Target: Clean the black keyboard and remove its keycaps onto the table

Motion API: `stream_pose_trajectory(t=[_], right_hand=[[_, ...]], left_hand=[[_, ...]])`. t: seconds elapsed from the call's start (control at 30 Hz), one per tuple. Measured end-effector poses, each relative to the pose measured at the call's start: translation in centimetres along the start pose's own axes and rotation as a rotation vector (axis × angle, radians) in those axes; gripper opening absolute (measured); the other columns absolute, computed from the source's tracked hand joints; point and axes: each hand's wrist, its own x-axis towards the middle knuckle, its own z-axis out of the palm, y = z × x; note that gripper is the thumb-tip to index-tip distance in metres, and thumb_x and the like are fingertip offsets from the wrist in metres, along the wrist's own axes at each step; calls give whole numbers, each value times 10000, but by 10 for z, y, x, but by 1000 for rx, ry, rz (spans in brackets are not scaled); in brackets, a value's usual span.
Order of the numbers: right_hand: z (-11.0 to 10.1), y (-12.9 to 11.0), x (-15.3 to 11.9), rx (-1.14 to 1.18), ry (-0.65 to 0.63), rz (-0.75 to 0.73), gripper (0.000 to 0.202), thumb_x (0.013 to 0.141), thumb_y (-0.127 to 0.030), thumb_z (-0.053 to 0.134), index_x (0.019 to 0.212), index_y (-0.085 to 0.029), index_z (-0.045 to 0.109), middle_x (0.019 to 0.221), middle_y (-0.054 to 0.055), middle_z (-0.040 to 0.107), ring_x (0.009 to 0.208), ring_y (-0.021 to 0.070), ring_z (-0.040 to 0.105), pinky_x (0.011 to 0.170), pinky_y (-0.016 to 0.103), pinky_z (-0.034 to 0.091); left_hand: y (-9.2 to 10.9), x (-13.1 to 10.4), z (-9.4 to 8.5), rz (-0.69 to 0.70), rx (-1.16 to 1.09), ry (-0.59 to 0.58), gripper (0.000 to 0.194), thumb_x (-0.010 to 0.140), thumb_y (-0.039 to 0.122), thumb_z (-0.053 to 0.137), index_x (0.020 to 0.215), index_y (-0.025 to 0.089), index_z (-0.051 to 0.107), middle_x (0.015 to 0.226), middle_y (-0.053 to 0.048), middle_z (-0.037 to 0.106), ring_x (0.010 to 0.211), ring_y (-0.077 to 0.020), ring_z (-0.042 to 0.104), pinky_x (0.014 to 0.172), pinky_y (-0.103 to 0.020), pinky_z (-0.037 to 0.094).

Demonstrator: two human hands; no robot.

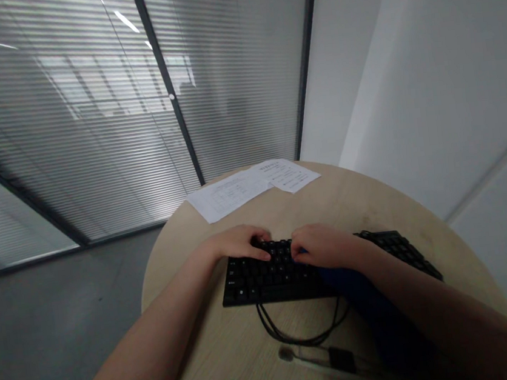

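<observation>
Head view: black keyboard (272,277) on round wooden table (227,364), both hands at it. Left hand (240,242), thumb on keys, fingers apart from it at the far edge; can't tell if clamped. Right hand (323,245) over the keys, fingers curled together on dark blue cloth (347,281). Cable (293,338) looped on near side, brush (287,354) beside it, papers (235,193) beyond.

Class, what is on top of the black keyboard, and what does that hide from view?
On the keyboard: the left hand at its far edge, the right hand over its keys. Something dark blue also overlaps it. Keys beneath these cannot be seen.
</observation>
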Motion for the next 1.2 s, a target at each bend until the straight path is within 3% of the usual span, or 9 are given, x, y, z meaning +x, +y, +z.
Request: stream_pose_trajectory(t=[0.27, 0.73, 1.0, 1.2], right_hand=[[6, -4, -2, -14, 64, 39, 216, 930, -254, 577, 931, -185, 782, 945, 83, 738, 865, 207, 666, 738, 281, 421], [3, 2, -3, 35, 34, 11, 183, 882, -230, 621, 918, -195, 797, 909, 77, 750, 871, 219, 666, 765, 298, 446], [-2, 9, -19, 72, 4, -63, 237, 906, -288, 637, 1080, -224, 785, 1016, 80, 736, 945, 228, 666, 843, 323, 464], [15, 12, -39, 119, 66, -26, 330, 935, -246, 583, 1234, -242, 723, 1079, 86, 706, 960, 221, 663, 859, 333, 478]], left_hand=[[5, -1, -1, 8, -11, 7, 361, 762, 498, 718, 962, 200, 681, 873, 10, 671, 829, -176, 573, 710, -265, 372], [-2, 1, 1, 15, 0, 17, 397, 762, 544, 715, 951, 199, 664, 834, 11, 637, 757, -152, 538, 657, -268, 334], [-4, 1, 0, 7, 23, -9, 418, 760, 568, 703, 958, 201, 668, 805, 16, 626, 754, -160, 556, 667, -266, 351], [-2, 2, 1, 11, 29, 9, 445, 747, 575, 710, 998, 207, 691, 856, 2, 658, 791, -173, 580, 696, -279, 379]])
